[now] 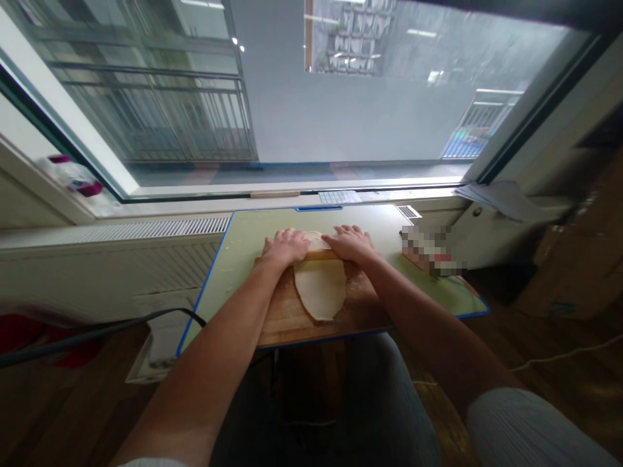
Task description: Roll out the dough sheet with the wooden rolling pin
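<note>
A sheet of pale dough (320,292) lies on a wooden board (282,324), its rounded near end towards me. Across it runs a wooden rolling pin (318,255), pressed on from above by both hands. My left hand (287,246) is closed over the pin's left part, and my right hand (350,244) over its right part. Beyond the pin, between the hands, more dough shows. My palms and fingers hide most of the pin, so only its middle stretch is visible.
The board rests on a light green, blue-edged table (248,237). A blurred-out small box (428,253) stands at its right. Behind are a radiator (160,250) and a large window; papers (501,200) and a bottle (75,176) are on the sill. A dark strap (121,324) crosses at left.
</note>
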Available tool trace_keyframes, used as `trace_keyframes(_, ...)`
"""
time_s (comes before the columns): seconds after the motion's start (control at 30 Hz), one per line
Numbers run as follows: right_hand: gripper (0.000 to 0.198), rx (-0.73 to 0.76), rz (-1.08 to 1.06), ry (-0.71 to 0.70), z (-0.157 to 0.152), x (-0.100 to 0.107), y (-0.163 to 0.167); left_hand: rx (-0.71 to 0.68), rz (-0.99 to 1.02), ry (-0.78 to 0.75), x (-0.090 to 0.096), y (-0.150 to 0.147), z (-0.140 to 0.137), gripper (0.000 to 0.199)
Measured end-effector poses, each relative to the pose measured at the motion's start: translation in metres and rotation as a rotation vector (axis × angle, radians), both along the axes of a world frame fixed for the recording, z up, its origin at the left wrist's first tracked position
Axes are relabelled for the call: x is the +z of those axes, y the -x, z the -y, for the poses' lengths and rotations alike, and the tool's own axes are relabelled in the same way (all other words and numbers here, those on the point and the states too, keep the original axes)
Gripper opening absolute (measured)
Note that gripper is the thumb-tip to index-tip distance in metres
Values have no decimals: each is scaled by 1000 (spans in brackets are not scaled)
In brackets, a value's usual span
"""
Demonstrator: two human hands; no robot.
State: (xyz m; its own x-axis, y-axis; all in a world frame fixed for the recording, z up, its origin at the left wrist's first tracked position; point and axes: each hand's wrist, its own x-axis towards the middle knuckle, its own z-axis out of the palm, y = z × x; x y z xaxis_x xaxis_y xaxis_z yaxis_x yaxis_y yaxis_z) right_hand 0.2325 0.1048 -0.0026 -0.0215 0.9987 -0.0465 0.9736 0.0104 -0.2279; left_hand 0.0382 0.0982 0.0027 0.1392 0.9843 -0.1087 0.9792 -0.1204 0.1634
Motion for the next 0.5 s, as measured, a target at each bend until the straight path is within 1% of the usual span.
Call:
trace_keyframes(0.27, 69, 22, 37, -53, 20, -1, 0, -4, -25, 3, 2, -1, 17, 69)
trace_keyframes(0.5, 67, 1, 55, -150, 52, 1, 4, -30, -20, -47, 7, -1, 45, 66)
